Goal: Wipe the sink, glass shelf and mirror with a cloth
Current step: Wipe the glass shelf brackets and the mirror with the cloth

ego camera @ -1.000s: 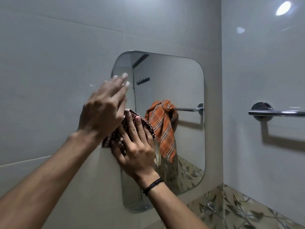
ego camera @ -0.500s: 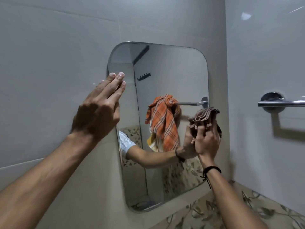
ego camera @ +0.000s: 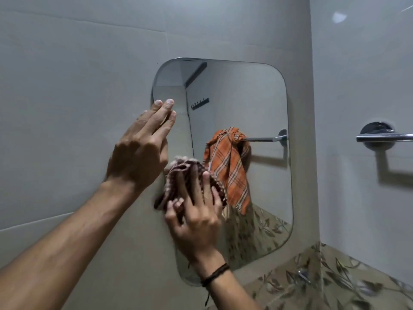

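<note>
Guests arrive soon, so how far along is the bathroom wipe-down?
Done: nothing provable, though the mirror's upper glass shows no streaks. In hand: the right hand presses the cloth on the mirror's left side, with the left hand flat at that edge. Left: the sink and shelf are out of view, so their state cannot be judged.

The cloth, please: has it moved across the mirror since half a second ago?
Yes. The cloth, pressed by the right hand, has swept left, from the mirror's right edge to its left edge, below the left hand.
</note>
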Motion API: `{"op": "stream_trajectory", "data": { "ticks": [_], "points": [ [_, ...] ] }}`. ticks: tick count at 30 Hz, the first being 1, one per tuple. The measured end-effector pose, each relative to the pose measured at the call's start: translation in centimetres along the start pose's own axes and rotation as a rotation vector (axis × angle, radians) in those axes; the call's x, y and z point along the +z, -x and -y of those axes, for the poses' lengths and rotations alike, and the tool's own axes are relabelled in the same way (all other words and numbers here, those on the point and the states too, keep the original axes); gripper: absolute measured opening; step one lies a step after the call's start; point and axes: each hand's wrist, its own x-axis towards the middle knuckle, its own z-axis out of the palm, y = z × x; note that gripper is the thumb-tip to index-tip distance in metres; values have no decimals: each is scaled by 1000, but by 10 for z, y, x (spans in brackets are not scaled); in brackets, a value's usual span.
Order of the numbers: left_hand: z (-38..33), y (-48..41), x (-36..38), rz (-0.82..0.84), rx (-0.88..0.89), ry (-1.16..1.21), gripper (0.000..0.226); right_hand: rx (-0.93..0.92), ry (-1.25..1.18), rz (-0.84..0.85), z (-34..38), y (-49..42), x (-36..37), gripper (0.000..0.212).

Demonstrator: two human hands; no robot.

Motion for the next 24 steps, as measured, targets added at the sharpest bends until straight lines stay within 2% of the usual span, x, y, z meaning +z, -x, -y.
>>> {"op": "stream_trajectory", "data": {
  "ticks": [4,6,7,9,15,18,19,21,22,24],
  "points": [
    [-1,1,0,8,-3,-9,51,-385,75,36,-40,26,-10,51],
    [-1,1,0,5,-1,-7,51,-488,98,30,-77,18,-17,50],
    [-1,1,-1,2,-2,-9,51,-484,103,14,-96,10,-19,51],
    [-1,1,0,2,-6,-19,50,-325,96,-43,-134,-6,-20,58],
    [-2,1,1,6,-1,-48,50,759,-52,-201,-182,-17,-24,72],
    [-2,2,2,-2,-1,-48,51,1148,-86,-305,-176,-17,-20,72],
    [-2,2,2,-5,0,-50,51,1199,-79,-332,-170,-16,-15,71],
    [-1,1,3,-10,6,-56,51,1189,-49,-356,-146,-15,-8,73],
    [-1,1,3,-10,8,-61,51,1134,-49,-345,-128,-16,-5,76],
    [0,1,3,-5,6,-70,51,913,-62,-289,-86,-16,-1,74]
  ]
}}
